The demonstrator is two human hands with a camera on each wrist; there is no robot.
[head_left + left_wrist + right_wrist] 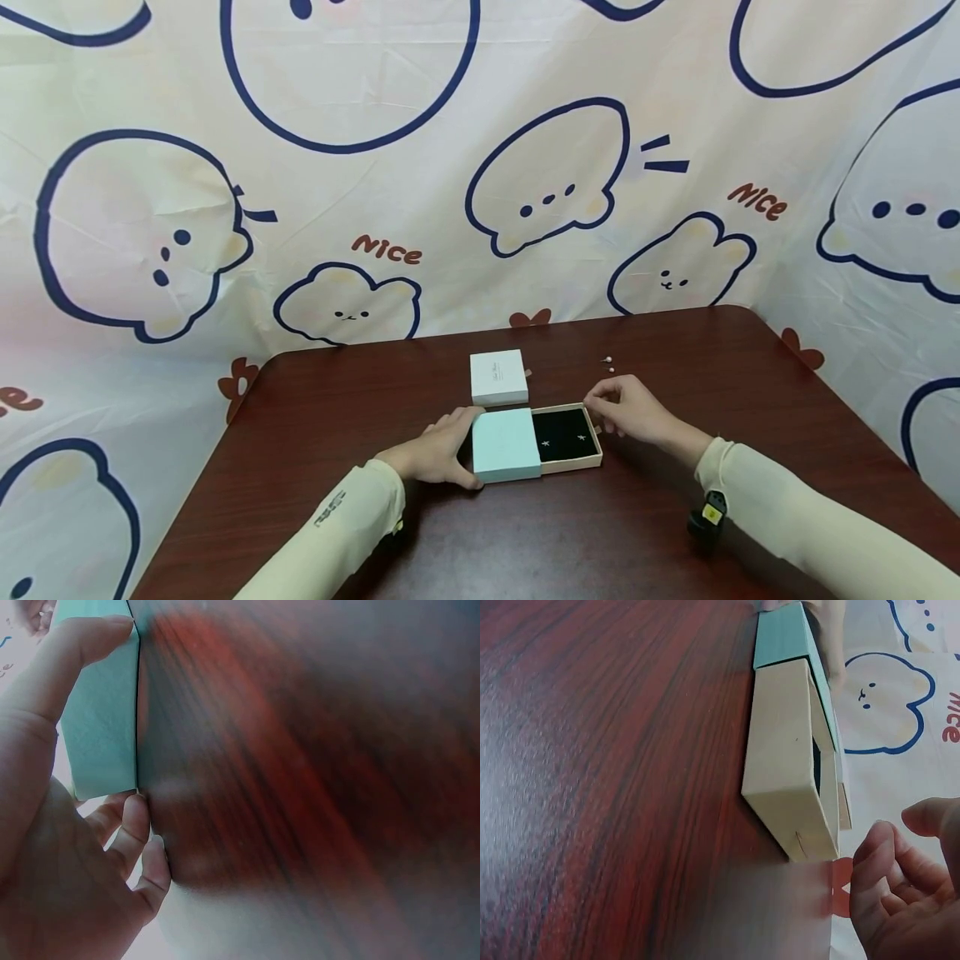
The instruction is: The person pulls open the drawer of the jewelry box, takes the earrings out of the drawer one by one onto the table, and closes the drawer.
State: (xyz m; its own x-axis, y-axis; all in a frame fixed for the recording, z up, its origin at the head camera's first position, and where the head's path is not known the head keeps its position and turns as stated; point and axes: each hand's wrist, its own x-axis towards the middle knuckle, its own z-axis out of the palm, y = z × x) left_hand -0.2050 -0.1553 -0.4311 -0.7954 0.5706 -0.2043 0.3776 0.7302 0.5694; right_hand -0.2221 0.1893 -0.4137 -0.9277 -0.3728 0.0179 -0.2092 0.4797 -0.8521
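Note:
A light-blue jewelry box [506, 446] lies on the table with its cream drawer [573, 467] pulled out to the right. Two small star-shaped earrings [582, 437] sit apart on the drawer's black pad [562, 425]. My left hand [438, 450] grips the blue sleeve at its left end, thumb along the near side in the left wrist view and fingers at the left end and far side. By the drawer's right end is my right hand [630, 408]. In the right wrist view its loosely bent fingers [874, 870] and thumb are apart, with nothing visible between them.
Behind the blue box stands a closed white box [498, 377] with small print on its lid. Two tiny pearl-like studs [609, 360] lie on the dark wooden table [480, 542], beyond my right hand. A cartoon-printed cloth [435, 192] hangs around the table.

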